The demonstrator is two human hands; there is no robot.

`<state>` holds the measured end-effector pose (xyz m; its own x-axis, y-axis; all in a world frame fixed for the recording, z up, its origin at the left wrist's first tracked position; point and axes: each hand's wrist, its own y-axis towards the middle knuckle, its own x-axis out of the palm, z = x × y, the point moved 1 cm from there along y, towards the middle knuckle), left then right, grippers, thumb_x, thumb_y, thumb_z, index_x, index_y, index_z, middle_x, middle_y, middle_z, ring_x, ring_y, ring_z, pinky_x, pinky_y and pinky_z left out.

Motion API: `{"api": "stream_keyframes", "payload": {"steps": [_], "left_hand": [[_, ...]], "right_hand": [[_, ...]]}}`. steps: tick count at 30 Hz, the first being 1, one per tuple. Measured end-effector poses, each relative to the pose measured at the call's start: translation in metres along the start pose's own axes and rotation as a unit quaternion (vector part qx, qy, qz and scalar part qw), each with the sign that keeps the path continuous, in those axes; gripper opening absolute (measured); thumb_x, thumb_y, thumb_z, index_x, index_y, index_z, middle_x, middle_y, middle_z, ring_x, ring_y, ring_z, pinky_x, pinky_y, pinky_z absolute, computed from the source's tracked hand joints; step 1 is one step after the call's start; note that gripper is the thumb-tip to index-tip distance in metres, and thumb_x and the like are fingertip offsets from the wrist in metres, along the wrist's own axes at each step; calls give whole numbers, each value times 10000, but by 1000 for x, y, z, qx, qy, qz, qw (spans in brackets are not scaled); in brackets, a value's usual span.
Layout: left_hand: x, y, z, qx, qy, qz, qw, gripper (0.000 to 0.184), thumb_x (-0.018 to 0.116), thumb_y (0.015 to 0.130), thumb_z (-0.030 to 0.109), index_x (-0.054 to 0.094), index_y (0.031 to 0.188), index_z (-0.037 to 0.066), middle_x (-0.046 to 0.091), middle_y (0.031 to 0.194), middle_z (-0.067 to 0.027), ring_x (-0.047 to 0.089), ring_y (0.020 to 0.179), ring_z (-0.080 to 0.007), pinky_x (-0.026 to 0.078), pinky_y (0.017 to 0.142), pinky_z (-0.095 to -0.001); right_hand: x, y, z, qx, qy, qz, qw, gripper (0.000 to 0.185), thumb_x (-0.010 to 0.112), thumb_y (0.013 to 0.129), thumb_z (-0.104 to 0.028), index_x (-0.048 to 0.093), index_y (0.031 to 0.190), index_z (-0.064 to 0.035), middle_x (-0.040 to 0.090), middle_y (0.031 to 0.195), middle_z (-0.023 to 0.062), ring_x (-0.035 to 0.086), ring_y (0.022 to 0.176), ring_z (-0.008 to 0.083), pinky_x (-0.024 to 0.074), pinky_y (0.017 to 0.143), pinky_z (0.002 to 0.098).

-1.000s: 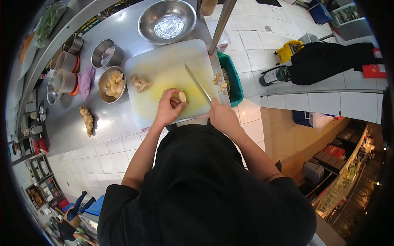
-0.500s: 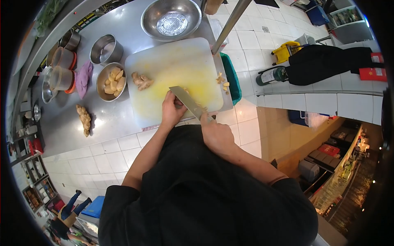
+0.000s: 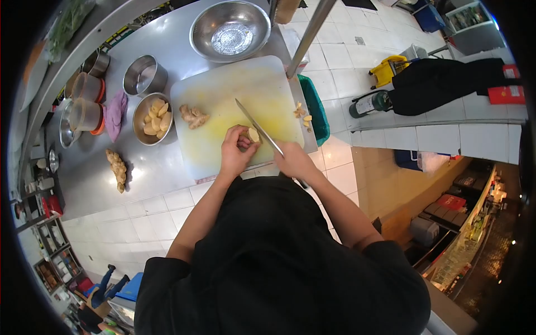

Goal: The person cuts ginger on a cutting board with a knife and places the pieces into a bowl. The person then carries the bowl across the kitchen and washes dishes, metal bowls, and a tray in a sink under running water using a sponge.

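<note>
My left hand (image 3: 237, 149) is closed on a piece of ginger (image 3: 254, 135), its pale cut face turned toward the blade. In my right hand (image 3: 296, 162) is a kitchen knife (image 3: 258, 125), gripped by its handle, with the blade pointing away from me just right of the ginger. Both hands are over the near part of a white cutting board (image 3: 229, 84) with yellow stains. An unpeeled ginger root (image 3: 194, 116) lies at the board's left side. Small ginger scraps (image 3: 302, 113) sit at the right edge.
Left of the board stand a metal bowl of peeled ginger pieces (image 3: 153, 123), a metal pot (image 3: 144, 75) and a purple cloth (image 3: 115, 115). Another ginger root (image 3: 116, 170) lies on the steel table. Behind is a large metal bowl (image 3: 230, 30); a green bin (image 3: 314, 109) stands at right.
The knife has turned from broad side up to edge-on, its tip swinging away from my left hand. My right hand has shifted right, and the ginger's cut face now shows.
</note>
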<state>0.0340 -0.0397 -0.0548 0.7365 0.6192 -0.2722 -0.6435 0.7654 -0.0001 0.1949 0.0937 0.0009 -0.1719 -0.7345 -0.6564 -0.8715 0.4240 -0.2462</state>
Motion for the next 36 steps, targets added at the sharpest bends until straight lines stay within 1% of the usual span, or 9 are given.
{"api": "stream_keyframes", "payload": {"steps": [1,3,5,7,10,15,19,32,36], "left_hand": [[-2,1,0,5,5,-5,1000,503,858,781,8,622,1226,-2,590,1249,-111,669,884,-147,578,749,-278],[-5,4,8,-26,32,-19,999,484,861,788,55,624,1208,18,576,1307,-117,663,996,-197,575,787,-324],[-9,7,25,37,103,-31,994,476,861,791,88,627,1201,29,585,1302,-127,651,1039,-236,568,814,-348],[-11,15,30,99,171,-40,979,469,861,794,122,630,1193,40,595,1298,-136,640,1082,-274,561,842,-373],[-12,17,20,152,212,-88,961,456,837,800,149,633,1191,36,623,1256,-154,584,1120,-346,532,915,-417],[3,10,15,61,202,-25,977,415,807,785,107,647,1159,23,637,1183,-170,587,1104,-371,512,928,-434],[10,5,14,118,201,20,972,419,793,774,88,654,1163,19,642,1142,-166,588,1088,-372,518,907,-435],[7,6,0,99,162,33,981,446,823,742,75,665,1154,10,663,1126,-161,620,1027,-356,538,882,-422],[10,5,4,94,167,49,980,429,863,757,111,677,1132,20,671,1143,-148,628,1021,-345,537,890,-421]], "right_hand": [[-10,9,-1,0,5,7,1000,253,549,922,-72,692,1089,52,689,754,293,720,710,421,562,669,544],[-27,22,0,165,210,-97,959,204,560,920,-74,704,1014,35,683,763,302,709,727,442,553,675,544],[-24,19,14,163,229,-72,957,210,558,915,-82,695,1019,39,692,780,291,705,724,442,555,663,524],[-18,15,26,-61,49,116,990,228,557,922,-108,706,1029,27,701,791,280,713,712,418,561,641,504],[-20,-3,14,47,-112,76,990,285,579,928,-137,679,1153,8,697,768,260,720,687,375,560,608,503],[-20,-34,-30,22,-137,24,990,323,579,913,-123,601,1207,11,704,765,230,722,701,393,567,628,527],[-9,-59,-39,26,-187,29,982,327,546,911,-80,541,1219,31,700,751,233,715,664,409,561,594,527],[-17,-51,-54,67,-122,-9,990,274,533,895,-58,539,1148,48,693,753,273,712,694,446,557,623,556],[-16,-23,-37,64,-117,-18,991,259,564,903,-88,646,1093,68,720,873,287,738,842,433,581,709,547]]}}
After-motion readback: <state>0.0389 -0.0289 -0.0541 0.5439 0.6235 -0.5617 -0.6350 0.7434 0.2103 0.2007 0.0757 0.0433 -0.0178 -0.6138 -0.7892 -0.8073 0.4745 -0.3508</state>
